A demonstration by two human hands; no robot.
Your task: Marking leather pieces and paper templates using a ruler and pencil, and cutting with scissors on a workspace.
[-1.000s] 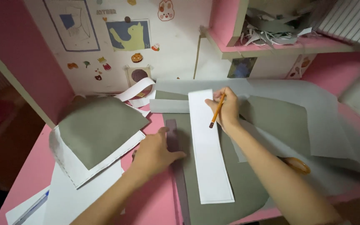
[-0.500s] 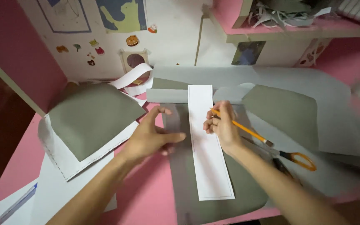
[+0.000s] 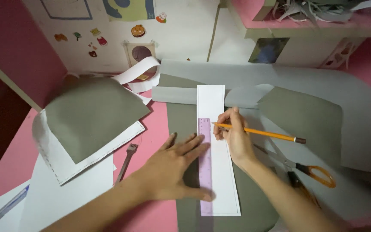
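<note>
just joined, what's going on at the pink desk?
A person is marking a long white paper strip laid over grey fabric. The left hand lies flat on a translucent purple ruler, pinning it along the strip's left edge. The right hand holds a yellow pencil with its tip at the ruler's edge. Orange-handled scissors lie to the right, and a small fork to the left.

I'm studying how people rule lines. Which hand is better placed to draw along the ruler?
Right. The right hand holds the pencil with its tip at the purple ruler, while the left hand lies flat, pinning the ruler onto the white paper strip.
</note>
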